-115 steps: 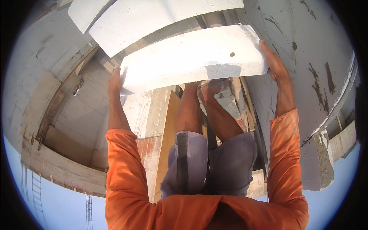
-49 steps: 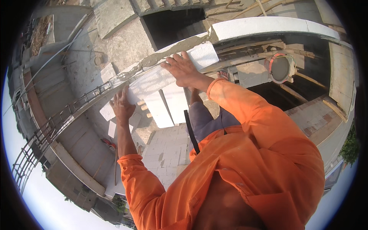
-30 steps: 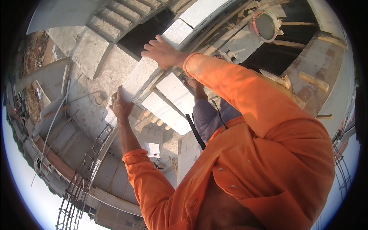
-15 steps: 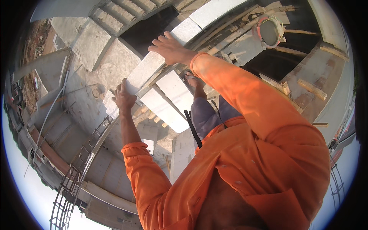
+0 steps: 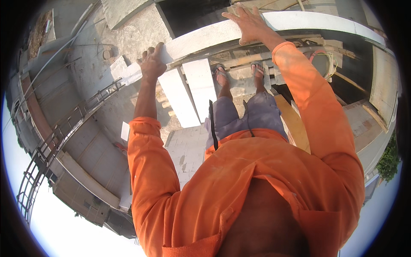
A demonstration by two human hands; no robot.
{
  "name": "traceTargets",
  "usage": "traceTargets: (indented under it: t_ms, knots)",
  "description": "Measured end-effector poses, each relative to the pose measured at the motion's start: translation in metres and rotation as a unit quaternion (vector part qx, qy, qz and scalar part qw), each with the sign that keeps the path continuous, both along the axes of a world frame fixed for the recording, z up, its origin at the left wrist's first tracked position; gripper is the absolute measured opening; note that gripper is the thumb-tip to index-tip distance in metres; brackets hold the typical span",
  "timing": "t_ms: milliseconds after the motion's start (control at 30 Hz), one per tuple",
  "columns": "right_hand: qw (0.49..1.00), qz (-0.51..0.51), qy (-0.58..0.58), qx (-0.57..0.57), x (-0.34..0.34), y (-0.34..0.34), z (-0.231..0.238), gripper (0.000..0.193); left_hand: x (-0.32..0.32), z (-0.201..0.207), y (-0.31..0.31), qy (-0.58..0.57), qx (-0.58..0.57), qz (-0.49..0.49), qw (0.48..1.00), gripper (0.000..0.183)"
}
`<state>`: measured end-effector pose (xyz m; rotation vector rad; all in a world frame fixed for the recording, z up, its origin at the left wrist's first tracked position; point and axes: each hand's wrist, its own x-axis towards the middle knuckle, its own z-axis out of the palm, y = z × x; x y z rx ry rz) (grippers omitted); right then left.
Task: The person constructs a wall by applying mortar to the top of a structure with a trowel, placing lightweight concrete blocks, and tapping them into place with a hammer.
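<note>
A row of white building blocks forms a wall top that curves across the upper part of the view. My left hand [image 5: 153,63] is at the left end of one long white block [image 5: 201,40], its fingers curled over the edge. Resting at the right end of that same block is my right hand [image 5: 250,25], with the fingers spread. Another white block [image 5: 317,21] runs on to the right of it. Two loose white blocks [image 5: 200,83] lie side by side below the wall, left of my sandalled feet.
I stand on a narrow board platform [image 5: 244,83] with wooden poles [image 5: 248,60] by it. A round bucket [image 5: 321,62] sits to the right near a dark opening [image 5: 357,64]. A rebar cage [image 5: 72,115] runs along the left. Beyond the wall is another dark opening [image 5: 192,15].
My view has shifted, bringing both feet into sight. Along the wall top, my right hand now sits farther from my left, its fingers spread. My left hand stays near the block's left end.
</note>
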<state>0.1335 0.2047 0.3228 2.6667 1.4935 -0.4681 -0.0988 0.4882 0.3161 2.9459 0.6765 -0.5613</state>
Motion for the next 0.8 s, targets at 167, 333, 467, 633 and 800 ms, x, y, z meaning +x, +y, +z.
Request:
traceTargets:
  t_ms: [167,333,467,633,800]
  knots:
    - [0.991,-0.026,0.068,-0.109,0.021,-0.015,0.014,0.097,0.001,0.005,-0.002,0.01,-0.008,0.012,1.0,0.067]
    - [0.998,0.009,0.051,-0.044,0.028,-0.024,-0.003,0.079,0.0,0.007,-0.005,0.033,-0.008,0.023,0.999,0.07]
    - [1.0,0.026,0.016,0.005,0.029,-0.03,-0.012,0.068,0.002,0.011,-0.009,0.043,-0.004,0.027,0.999,0.062]
    - [0.999,0.014,0.033,-0.027,0.026,-0.027,-0.004,0.073,0.003,0.012,-0.009,0.059,-0.007,0.028,0.998,0.061]
    - [0.997,0.028,0.047,-0.049,0.027,-0.023,0.004,0.082,0.003,0.012,-0.007,0.059,-0.008,0.04,0.997,0.063]
